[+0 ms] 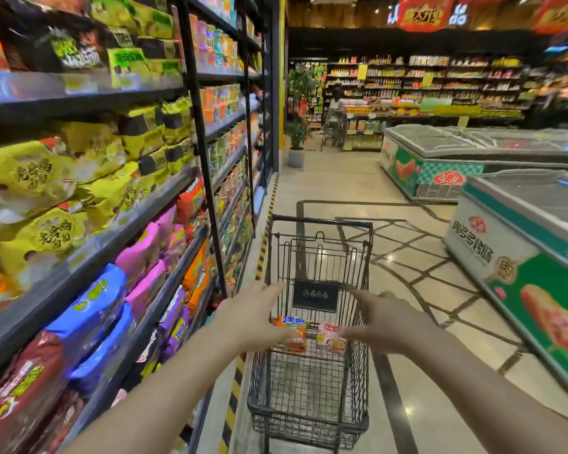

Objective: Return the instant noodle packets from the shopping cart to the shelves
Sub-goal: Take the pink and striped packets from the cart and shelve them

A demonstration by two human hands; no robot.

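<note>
Both of our hands reach forward over the shopping cart [312, 371]. Our left hand [253, 317] at 11 o'clock has fingers spread and loose, gripping nothing; our right hand [386, 322] at 1 o'clock is likewise relaxed and holds nothing. Between them, inside the wire basket, lie 2 noodle packets side by side: an orange packet [295, 334] with blue-and-white lettering too blurred to read, and a pink packet [331, 339] just to its right. A dark plaque [315, 295] on the cart's front wall carries pale script we cannot read.

At 9 o'clock the shelves [89, 267] run close beside the cart, stacked with blue, pink, purple and yellow packs [30, 181] bearing black Chinese characters. A yellow-black hazard strip [265, 239] edges the shelf base.

At 3 o'clock a chest freezer [518, 257] shows bold Chinese lettering; open tiled floor [404, 257] lies between it and the cart, and the aisle stays open toward 12 o'clock, where another cart [334, 127] stands.
</note>
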